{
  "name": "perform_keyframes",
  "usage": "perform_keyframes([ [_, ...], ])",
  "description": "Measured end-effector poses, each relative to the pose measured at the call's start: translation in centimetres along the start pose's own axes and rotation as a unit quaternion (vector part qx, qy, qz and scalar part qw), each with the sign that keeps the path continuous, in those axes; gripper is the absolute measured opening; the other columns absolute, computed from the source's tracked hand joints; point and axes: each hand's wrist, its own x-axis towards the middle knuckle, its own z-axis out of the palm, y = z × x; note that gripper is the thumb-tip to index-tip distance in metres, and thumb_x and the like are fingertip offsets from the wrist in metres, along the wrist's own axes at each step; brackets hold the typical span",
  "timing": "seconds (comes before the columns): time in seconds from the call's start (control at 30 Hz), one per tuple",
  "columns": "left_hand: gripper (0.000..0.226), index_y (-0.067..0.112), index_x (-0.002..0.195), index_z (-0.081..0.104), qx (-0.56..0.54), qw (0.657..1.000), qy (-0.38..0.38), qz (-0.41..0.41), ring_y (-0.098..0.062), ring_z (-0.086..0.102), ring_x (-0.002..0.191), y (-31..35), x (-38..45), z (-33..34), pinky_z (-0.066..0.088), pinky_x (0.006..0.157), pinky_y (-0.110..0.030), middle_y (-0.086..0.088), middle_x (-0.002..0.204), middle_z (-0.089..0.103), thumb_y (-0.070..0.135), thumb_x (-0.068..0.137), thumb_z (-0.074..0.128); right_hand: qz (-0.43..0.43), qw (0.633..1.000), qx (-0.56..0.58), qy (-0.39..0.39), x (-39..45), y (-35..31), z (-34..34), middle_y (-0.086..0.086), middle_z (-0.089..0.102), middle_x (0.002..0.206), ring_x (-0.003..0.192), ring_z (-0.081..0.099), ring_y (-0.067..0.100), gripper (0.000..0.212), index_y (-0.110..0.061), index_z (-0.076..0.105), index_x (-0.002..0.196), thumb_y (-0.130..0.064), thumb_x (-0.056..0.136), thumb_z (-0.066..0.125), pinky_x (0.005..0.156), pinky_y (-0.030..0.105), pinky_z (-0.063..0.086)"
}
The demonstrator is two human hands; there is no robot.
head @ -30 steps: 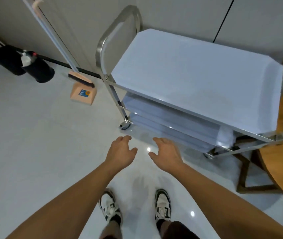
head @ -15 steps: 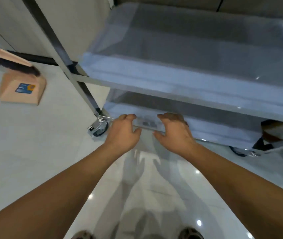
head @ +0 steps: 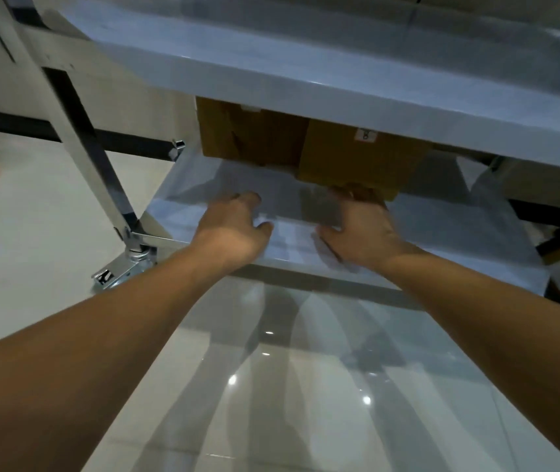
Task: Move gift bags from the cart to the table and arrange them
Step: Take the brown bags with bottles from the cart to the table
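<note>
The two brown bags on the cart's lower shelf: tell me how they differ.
The left brown bag sits farther back and looks darker, with creases on its face; the right brown bag lies nearer the shelf's front edge, lighter and smoother, with a small white tag near its top. The right hand reaches the right bag's near edge; the left hand is short of the left bag. Both lie under the upper shelf.

Hands (head: 234, 229) at cart's (head: 306, 73) bags (head: 357, 158)

Both bare forearms reached forward and slightly inward from the bottom corners, wrists level. The left hand (head: 234, 229) lay palm down, fingers loosely bent, thumb pointing inward. The right hand (head: 360, 229) extended a little farther, palm down, its blurred fingertips curling out of clear sight; thumb angled toward the left.
</note>
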Motion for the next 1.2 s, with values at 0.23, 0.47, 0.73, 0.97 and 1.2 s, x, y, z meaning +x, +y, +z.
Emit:
perform_keyframes([
  [0.23,0.056,0.024,0.149,0.043,-0.040,0.999,-0.016,0.009,-0.024,0.056,0.111,2.0,0.9,2.8,0.045,0.090,-0.032,-0.006,0.148,0.050,0.039,0.099,0.061,0.130,0.987,-0.060,0.079,3.8,1.1,-2.6,0.017,0.041,0.152,0.131,0.048,0.037,0.055,-0.019,0.039,0.150,-0.035,0.100,0.054,0.098,0.043,0.048],
  [0.47,0.056,0.025,0.149,0.043,-0.165,0.986,-0.008,-0.018,-0.023,0.055,0.119,3.3,1.5,3.7,0.046,0.098,-0.033,-0.002,0.150,0.048,0.037,0.098,0.063,0.118,0.976,-0.046,0.178,3.6,2.8,-3.1,0.013,0.033,0.157,0.142,0.032,0.039,0.077,-0.018,0.026,0.156,-0.035,0.091,0.062,0.110,0.046,0.032],
  [0.73,0.078,0.025,0.145,0.047,-0.587,0.798,-0.069,-0.121,-0.024,0.058,0.124,5.7,3.0,6.0,0.048,0.107,-0.040,-0.003,0.135,0.061,0.057,0.080,0.074,-0.058,0.944,-0.082,0.315,-0.1,5.1,0.0,0.014,0.069,0.086,0.088,0.061,0.041,0.016,-0.012,0.076,0.082,-0.017,0.069,0.083,0.067,0.033,0.048],
  [0.97,0.026,0.015,0.125,0.059,-0.695,0.696,-0.037,-0.179,-0.027,0.075,0.097,5.8,3.6,6.5,0.059,0.091,-0.047,-0.015,0.109,0.075,0.007,0.105,0.044,-0.197,0.931,0.115,0.286,-4.2,4.6,1.5,0.007,0.057,0.078,0.074,0.047,0.019,0.018,-0.007,0.057,0.076,0.004,0.075,0.070,0.069,0.019,0.031],
  [1.2,0.030,0.013,0.126,0.057,-0.668,0.721,-0.016,-0.185,-0.027,0.075,0.095,5.5,3.2,6.0,0.060,0.088,-0.044,-0.016,0.108,0.074,0.001,0.104,0.040,-0.080,0.990,0.008,0.115,-3.7,2.6,1.1,0.004,0.052,0.136,0.108,0.060,0.026,0.067,-0.022,0.042,0.143,-0.036,0.085,0.073,0.081,0.039,0.057],
])
